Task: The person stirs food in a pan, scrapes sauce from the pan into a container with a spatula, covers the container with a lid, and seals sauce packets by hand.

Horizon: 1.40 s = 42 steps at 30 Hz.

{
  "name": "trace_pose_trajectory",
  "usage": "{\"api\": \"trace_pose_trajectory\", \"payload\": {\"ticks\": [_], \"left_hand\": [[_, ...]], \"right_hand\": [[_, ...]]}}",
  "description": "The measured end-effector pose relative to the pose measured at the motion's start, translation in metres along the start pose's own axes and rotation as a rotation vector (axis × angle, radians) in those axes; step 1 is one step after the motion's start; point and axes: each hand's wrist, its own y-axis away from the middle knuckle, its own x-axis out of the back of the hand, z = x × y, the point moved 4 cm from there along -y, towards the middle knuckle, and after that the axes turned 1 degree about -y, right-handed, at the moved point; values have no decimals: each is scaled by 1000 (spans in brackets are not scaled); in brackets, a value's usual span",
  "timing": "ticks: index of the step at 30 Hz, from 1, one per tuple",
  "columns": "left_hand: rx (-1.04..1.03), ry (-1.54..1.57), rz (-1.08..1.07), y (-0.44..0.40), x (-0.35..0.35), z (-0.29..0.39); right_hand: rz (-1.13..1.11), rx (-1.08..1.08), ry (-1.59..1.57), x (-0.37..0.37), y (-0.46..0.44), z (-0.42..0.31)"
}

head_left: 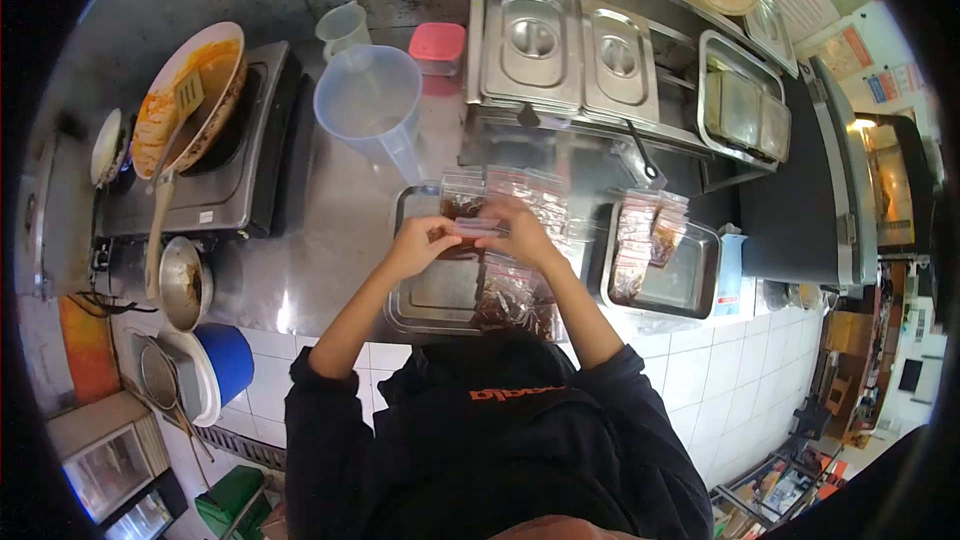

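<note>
Between my two hands is a small zip bag (478, 227) with a pinkish seal strip and dark reddish contents. My left hand (422, 244) pinches its left end, fingers closed. At the other end, my right hand (519, 229) grips the bag's edge and is slightly blurred. Below them lies a metal tray (432, 302), partly covered by my arms. Filled zip bags (505, 292) are heaped on its right part, and more filled bags (530, 190) lie in rows just beyond my hands.
To the right, a second metal tray (668, 292) holds more filled bags (640, 240). A clear plastic jug (370, 100) and a pink-lidded container (437, 44) stand behind. At left, a frying pan (215, 90) with a spatula sits on a stove (262, 130). Lidded steel pans (530, 50) occupy the rack.
</note>
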Motion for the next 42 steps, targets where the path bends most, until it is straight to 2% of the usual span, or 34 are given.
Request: {"api": "trace_pose_trajectory", "payload": {"ticks": [1, 3, 4, 6, 7, 10, 12, 17, 20, 22, 24, 26, 27, 29, 30, 32, 33, 35, 37, 39, 41, 42], "left_hand": [[-3, 5, -18, 6, -1, 15], [-94, -225, -38, 9, -12, 53], [-114, -208, -66, 7, -23, 72], [-304, -357, 55, 2, -43, 116], [-462, -368, 84, -3, -61, 139], [-615, -426, -47, -28, -129, 169], [-586, -396, -143, -45, -180, 185], [-425, -443, -282, -87, -283, 187], [-331, -558, -299, -123, -328, 153], [-369, -727, -166, -140, -341, 135], [-370, -818, -100, -144, -347, 134], [-519, -876, 168, -132, -341, 159], [-508, -889, 172, -127, -343, 158], [-736, -914, -52, -110, -361, 162], [-723, -1019, -102, -101, -373, 155], [-786, -1205, 48, -88, -387, 140], [-774, -1208, 56, -87, -395, 136], [-694, -1439, 21, -86, -403, 130], [-709, -1415, 68, -78, -400, 136], [-707, -1410, 112, -68, -373, 145], [-633, -821, -22, -50, -323, 173], [-589, -707, 5, -44, -294, 176]], "right_hand": [[-104, 132, 93, 3, 12, -3], [-81, 117, 124, 25, 31, -17], [-67, 118, 149, 42, 40, -30], [56, 156, 285, 90, 59, -57], [107, 166, 337, 115, 69, -60], [227, 138, 430, 190, 100, -57], [235, 58, 641, 236, 120, -57], [73, -220, 652, 306, 155, 15], [43, -237, 489, 311, 150, 102], [11, -357, 466, 301, 142, 137], [84, -302, 427, 298, 140, 148], [173, -274, 413, 296, 140, 145], [164, -285, 461, 294, 141, 150], [216, -302, 398, 292, 142, 152], [272, -332, 346, 292, 144, 151], [255, -286, 325, 290, 145, 146], [225, -335, 315, 287, 146, 149], [197, -379, 323, 286, 150, 159], [180, -448, 429, 293, 148, 144], [235, -383, 543, 296, 135, 119], [385, -257, 515, 284, 112, 70], [419, -224, 491, 270, 96, 48]]}}
